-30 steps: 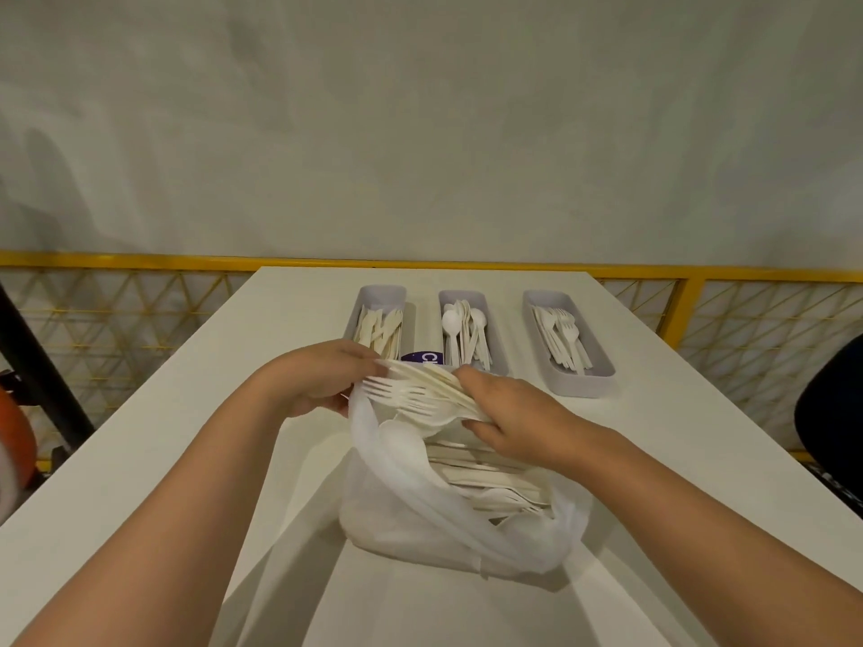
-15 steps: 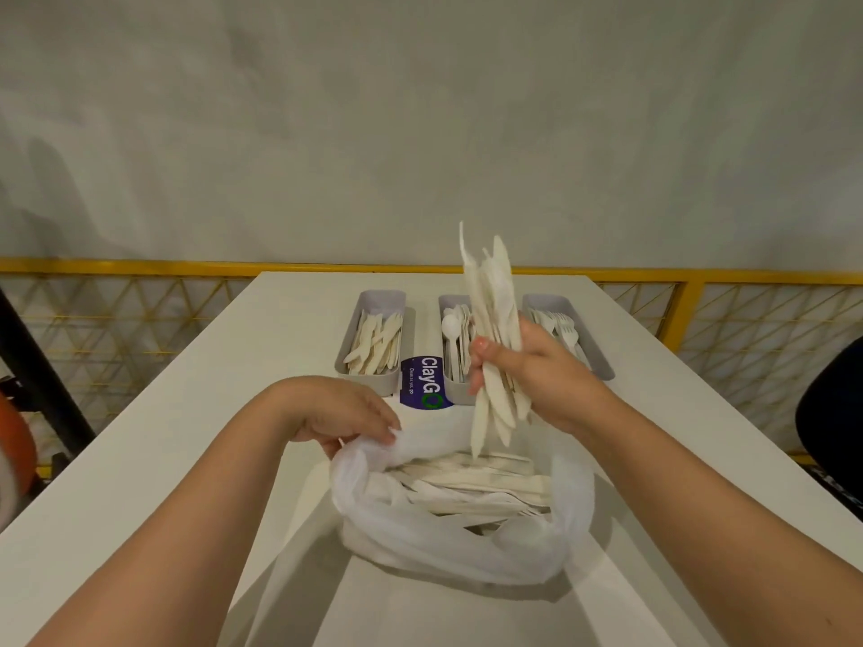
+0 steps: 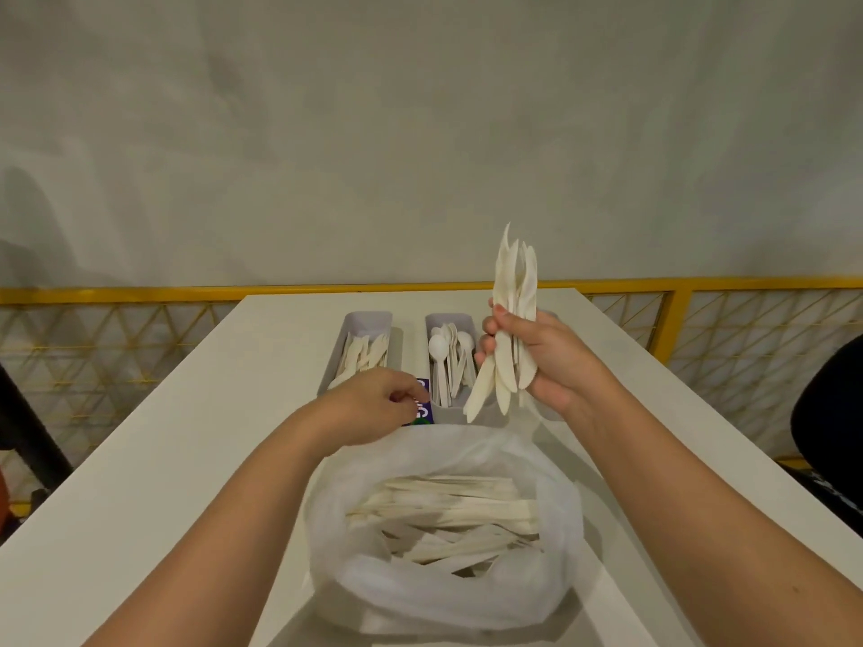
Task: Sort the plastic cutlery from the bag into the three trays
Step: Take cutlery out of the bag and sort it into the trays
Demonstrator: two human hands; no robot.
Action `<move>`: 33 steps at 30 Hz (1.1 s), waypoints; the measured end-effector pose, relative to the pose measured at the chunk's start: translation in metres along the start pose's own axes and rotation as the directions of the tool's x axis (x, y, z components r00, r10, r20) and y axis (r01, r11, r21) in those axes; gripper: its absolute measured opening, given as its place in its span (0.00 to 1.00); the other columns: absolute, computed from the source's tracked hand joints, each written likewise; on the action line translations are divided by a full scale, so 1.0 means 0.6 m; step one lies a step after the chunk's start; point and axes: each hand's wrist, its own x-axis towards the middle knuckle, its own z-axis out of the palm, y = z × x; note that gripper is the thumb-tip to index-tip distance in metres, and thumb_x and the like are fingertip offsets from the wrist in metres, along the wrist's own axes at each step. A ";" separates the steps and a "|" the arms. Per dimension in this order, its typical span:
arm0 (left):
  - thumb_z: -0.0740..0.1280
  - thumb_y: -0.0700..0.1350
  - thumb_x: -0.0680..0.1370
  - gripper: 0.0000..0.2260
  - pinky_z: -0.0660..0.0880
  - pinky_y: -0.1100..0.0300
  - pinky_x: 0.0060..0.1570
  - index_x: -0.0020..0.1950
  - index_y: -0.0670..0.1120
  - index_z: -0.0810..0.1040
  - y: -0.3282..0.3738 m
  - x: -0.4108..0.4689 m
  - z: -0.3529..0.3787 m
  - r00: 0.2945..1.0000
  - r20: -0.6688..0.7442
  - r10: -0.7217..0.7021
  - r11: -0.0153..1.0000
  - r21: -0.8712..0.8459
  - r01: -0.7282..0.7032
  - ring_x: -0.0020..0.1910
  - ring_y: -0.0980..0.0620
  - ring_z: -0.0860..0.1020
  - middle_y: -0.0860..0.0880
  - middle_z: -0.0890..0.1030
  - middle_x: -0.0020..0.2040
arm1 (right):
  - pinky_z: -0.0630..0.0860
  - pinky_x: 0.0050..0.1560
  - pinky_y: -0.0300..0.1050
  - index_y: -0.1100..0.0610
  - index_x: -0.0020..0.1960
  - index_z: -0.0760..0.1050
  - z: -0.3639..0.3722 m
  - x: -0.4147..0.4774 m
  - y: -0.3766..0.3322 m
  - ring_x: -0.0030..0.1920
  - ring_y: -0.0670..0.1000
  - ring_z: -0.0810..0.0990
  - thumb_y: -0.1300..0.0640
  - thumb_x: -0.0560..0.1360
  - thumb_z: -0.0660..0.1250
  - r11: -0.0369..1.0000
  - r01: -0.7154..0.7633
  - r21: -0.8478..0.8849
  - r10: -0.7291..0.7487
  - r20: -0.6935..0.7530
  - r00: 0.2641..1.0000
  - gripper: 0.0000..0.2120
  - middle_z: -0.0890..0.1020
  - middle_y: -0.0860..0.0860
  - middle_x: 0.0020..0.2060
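Note:
A translucent white plastic bag (image 3: 439, 595) stands open on the white table (image 3: 187, 459) in front of me, with several pale plastic cutlery pieces (image 3: 448, 511) lying inside. My right hand (image 3: 551, 366) grips a bundle of cutlery (image 3: 513, 310) upright above the bag's far rim. My left hand (image 3: 373, 403) hovers beside the bag's far left rim, fingers loosely curled, with nothing seen in it. Beyond it are the left tray (image 3: 369, 319) holding knives and the middle tray (image 3: 448, 319) holding spoons. My right hand hides the third tray.
A purple label (image 3: 422, 410) lies between the left and middle trays. A yellow mesh railing (image 3: 140, 296) runs behind the table along a grey wall. A dark object (image 3: 836, 413) sits off the table's right edge.
My right hand pulled a bundle of cutlery out of the bag and raised it upright. My left hand let go of the bag's rim and moved toward the trays.

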 end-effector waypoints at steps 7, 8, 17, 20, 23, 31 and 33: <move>0.61 0.46 0.79 0.08 0.73 0.61 0.41 0.53 0.50 0.78 0.054 0.053 0.004 0.962 -0.270 0.038 0.937 -0.324 -0.128 0.42 0.55 0.78 0.54 0.78 0.43 | 0.73 0.28 0.41 0.59 0.46 0.69 -0.014 0.019 -0.008 0.27 0.48 0.71 0.63 0.79 0.58 1.000 0.005 -0.006 -0.005 0.007 1.000 0.03 0.73 0.53 0.32; 0.61 0.46 0.79 0.07 0.72 0.61 0.41 0.51 0.50 0.79 0.065 0.060 0.004 0.951 -0.304 0.059 0.924 -0.344 -0.167 0.39 0.56 0.77 0.54 0.79 0.42 | 0.73 0.28 0.41 0.59 0.47 0.69 -0.015 0.023 -0.009 0.27 0.48 0.71 0.63 0.79 0.58 1.000 0.003 0.008 -0.003 0.016 1.000 0.03 0.73 0.52 0.32; 0.63 0.48 0.79 0.09 0.76 0.55 0.43 0.47 0.44 0.79 0.142 0.106 -0.006 0.872 -0.464 0.159 0.863 -0.364 -0.351 0.36 0.51 0.79 0.49 0.78 0.37 | 0.73 0.26 0.40 0.61 0.43 0.73 -0.025 0.028 -0.013 0.25 0.47 0.74 0.63 0.75 0.62 1.000 0.024 -0.010 -0.022 0.146 0.989 0.04 0.76 0.52 0.29; 0.65 0.45 0.78 0.08 0.72 0.63 0.32 0.41 0.44 0.77 0.150 0.122 -0.005 0.902 -0.415 0.123 0.836 -0.446 -0.319 0.32 0.54 0.75 0.50 0.76 0.32 | 0.74 0.27 0.41 0.61 0.44 0.73 -0.032 0.027 -0.012 0.25 0.48 0.75 0.62 0.76 0.62 0.999 0.029 -0.031 -0.025 0.139 0.990 0.04 0.76 0.53 0.30; 0.63 0.43 0.79 0.10 0.70 0.63 0.29 0.38 0.44 0.75 0.152 0.135 0.000 0.907 -0.413 0.075 0.804 -0.513 -0.300 0.30 0.54 0.74 0.49 0.74 0.30 | 0.75 0.28 0.41 0.63 0.48 0.74 -0.037 0.029 -0.014 0.26 0.49 0.76 0.61 0.78 0.60 0.999 0.029 -0.031 -0.026 0.095 0.995 0.06 0.78 0.54 0.30; 0.60 0.43 0.81 0.07 0.70 0.65 0.25 0.46 0.41 0.74 0.146 0.152 -0.005 0.914 -0.406 -0.017 0.657 -0.694 -0.296 0.28 0.55 0.72 0.45 0.79 0.40 | 0.72 0.24 0.37 0.65 0.50 0.76 -0.039 0.022 -0.025 0.23 0.47 0.75 0.62 0.77 0.63 0.994 0.000 -0.111 0.001 0.013 1.000 0.06 0.82 0.55 0.31; 0.62 0.41 0.80 0.07 0.70 0.66 0.25 0.45 0.40 0.76 0.143 0.150 -0.001 0.937 -0.344 0.055 0.641 -0.707 -0.297 0.25 0.55 0.71 0.45 0.77 0.35 | 0.70 0.23 0.36 0.63 0.50 0.77 -0.037 0.022 -0.024 0.23 0.47 0.74 0.62 0.77 0.62 0.995 0.019 -0.100 -0.019 -0.002 1.000 0.06 0.81 0.55 0.31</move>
